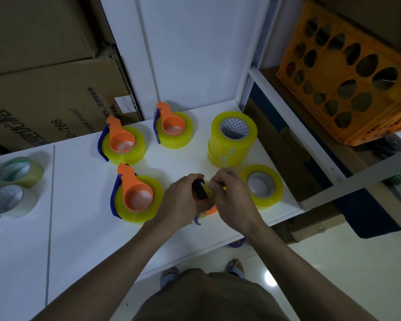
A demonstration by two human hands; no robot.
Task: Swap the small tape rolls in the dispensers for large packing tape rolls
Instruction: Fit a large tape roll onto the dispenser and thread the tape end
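My left hand (182, 200) grips an orange and blue tape dispenser (200, 193) held over the white table (79, 228). My right hand (229, 193) pinches the yellow tape at the dispenser's front; most of the dispenser is hidden by both hands. Three orange dispensers loaded with large yellow rolls lie on the table: one near my left hand (136, 198), one behind it (123, 144) and one further back (173, 128). A stack of large yellow rolls (233, 137) and a single large roll (262, 185) lie to the right. Small pale rolls (12, 184) sit at the far left.
Cardboard boxes (44, 89) are stacked behind the table on the left. A white panel (195, 54) rises at the back. An orange crate (347, 72) sits on a shelf to the right. The table's front edge is near my feet.
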